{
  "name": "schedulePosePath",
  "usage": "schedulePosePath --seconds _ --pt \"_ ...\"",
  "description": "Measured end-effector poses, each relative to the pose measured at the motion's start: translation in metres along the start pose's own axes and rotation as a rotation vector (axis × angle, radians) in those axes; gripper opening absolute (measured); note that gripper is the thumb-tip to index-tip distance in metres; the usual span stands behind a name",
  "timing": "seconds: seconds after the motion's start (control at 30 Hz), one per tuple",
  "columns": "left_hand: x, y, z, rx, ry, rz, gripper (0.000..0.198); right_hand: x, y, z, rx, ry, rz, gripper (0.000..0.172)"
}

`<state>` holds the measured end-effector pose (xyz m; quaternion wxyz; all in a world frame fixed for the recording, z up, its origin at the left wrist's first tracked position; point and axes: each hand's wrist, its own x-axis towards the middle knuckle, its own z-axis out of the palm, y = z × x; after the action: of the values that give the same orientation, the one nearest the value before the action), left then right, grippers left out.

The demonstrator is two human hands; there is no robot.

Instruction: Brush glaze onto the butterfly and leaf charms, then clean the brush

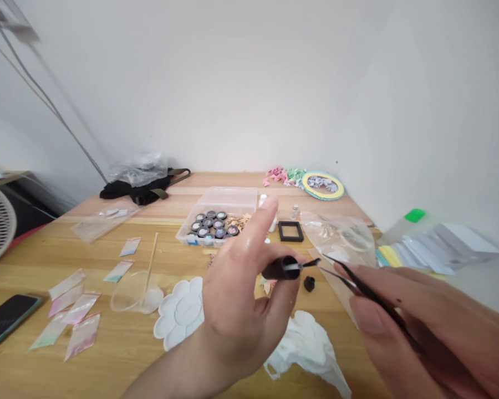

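My left hand [249, 282] is wrapped round a black brush cap [279, 268], its index finger pointing up. From the cap a pale stem runs to a small dark-tipped brush [311, 264] that points right. Black tweezers [370, 293] are pinched in my right hand [432, 327]. Their two tips stand apart, just right of the brush tip; whether they touch it I cannot tell. Below the brush, a small black cap [310, 284] lies on the table. A crumpled white tissue [305, 346] spreads under my hands. Part of a white flower-shaped palette [183, 313] is hidden by my left wrist.
A clear plastic box [191, 235] holds several round pots and wooden pieces. Behind my hands are a black square frame [291, 224] and a yellow-edged ring [339, 185]. Small powder sachets [81, 307], a clear cup [122, 292] with a stick and a phone [10, 321] lie left.
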<state>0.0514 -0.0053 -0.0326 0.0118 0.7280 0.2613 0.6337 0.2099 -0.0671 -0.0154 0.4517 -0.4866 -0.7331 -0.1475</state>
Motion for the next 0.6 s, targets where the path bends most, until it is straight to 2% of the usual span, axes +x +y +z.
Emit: schedulePosePath --seconds 0.1,0.33,0.5,0.6 --pt "0.0 0.001 0.0 -0.002 -0.001 0.001 0.072 0.006 -0.005 0.0 0.072 -0.044 0.013 0.018" --pt "0.002 0.003 -0.005 0.008 -0.045 0.034 0.073 0.012 -0.012 0.0 0.071 0.037 -0.064 0.025" --pt "0.003 0.006 -0.005 -0.01 -0.102 0.027 0.072 0.015 -0.013 -0.001 0.053 0.08 -0.093 0.019" --pt "0.003 0.006 -0.005 -0.018 -0.094 0.037 0.071 0.013 -0.012 0.0 0.058 0.101 -0.094 0.017"
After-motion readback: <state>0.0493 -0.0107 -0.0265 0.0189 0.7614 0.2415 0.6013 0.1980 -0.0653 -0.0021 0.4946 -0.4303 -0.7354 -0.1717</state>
